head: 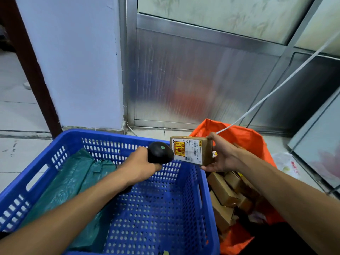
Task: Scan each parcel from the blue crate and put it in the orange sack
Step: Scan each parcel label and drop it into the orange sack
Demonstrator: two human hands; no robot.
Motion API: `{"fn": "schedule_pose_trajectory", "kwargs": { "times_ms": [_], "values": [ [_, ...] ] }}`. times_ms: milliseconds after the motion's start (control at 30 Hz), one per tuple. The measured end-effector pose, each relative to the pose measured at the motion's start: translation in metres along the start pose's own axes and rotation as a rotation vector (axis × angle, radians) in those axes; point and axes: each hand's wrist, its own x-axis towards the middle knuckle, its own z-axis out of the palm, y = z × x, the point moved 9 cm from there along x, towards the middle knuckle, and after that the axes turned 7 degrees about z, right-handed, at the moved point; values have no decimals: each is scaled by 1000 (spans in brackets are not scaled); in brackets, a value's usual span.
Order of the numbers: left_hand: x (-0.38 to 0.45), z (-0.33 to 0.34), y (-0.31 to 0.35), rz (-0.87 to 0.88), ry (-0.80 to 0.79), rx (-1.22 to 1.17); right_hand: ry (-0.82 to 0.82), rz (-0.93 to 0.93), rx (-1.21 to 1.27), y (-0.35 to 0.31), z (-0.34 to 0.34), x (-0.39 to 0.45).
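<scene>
My left hand (139,165) grips a black handheld scanner (160,152) with a green light on top, its head almost touching a small brown cardboard parcel (191,150). My right hand (223,155) holds that parcel upright by its right side, the white label with an orange sticker facing the scanner, above the gap between crate and sack. The blue perforated crate (206,190) lies below my left arm and holds a green plastic mailer bag (73,183) on its left side. The orange sack (244,138) stands open at the right, with several brown boxes (224,192) inside.
A white wall column (73,61) and a metal-framed panel (193,74) stand behind the crate and sack. A white cable (276,87) runs diagonally from the upper right down to the sack. Glass panels (320,144) lean at the right, with a white plastic bag (285,162) on the tiled floor.
</scene>
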Motion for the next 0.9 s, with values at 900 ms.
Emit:
{"fn": "schedule_pose_trajectory", "kwargs": {
  "times_ms": [900],
  "values": [
    [2, 2, 8, -8, 104, -234, -199, -33, 248, -1, 26, 12]
  ]
}}
